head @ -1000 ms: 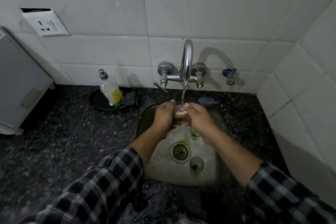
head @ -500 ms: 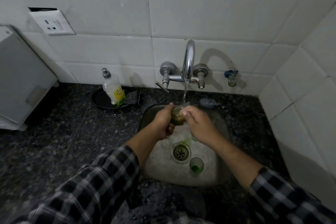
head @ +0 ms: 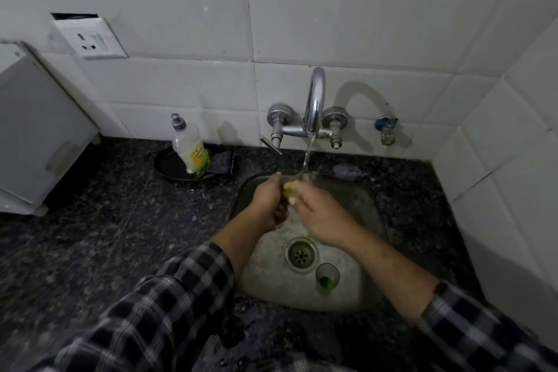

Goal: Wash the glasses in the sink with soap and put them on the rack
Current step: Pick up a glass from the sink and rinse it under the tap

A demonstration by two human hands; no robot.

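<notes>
Over the steel sink point(head: 367, 199) my left hand point(head: 267, 205) grips a small glass point(head: 291, 186) under the running tap point(head: 314, 106). My right hand point(head: 320, 214) presses against the glass from the right, its fingers at the rim. Most of the glass is hidden between the hands. Water falls from the spout onto it. A second small green-tinted glass point(head: 327, 276) stands upright on the sink floor, just right of the drain point(head: 301, 254). No rack is in view.
A dish soap bottle point(head: 190, 149) stands in a black dish point(head: 169, 164) on the dark granite counter point(head: 105, 235), left of the tap. A white appliance point(head: 33, 136) sits at far left. Tiled walls close the back and right.
Both hands have shifted slightly with the glass under the stream, the left hand turning it. A glass seen below my right hand one second ago is now hidden.
</notes>
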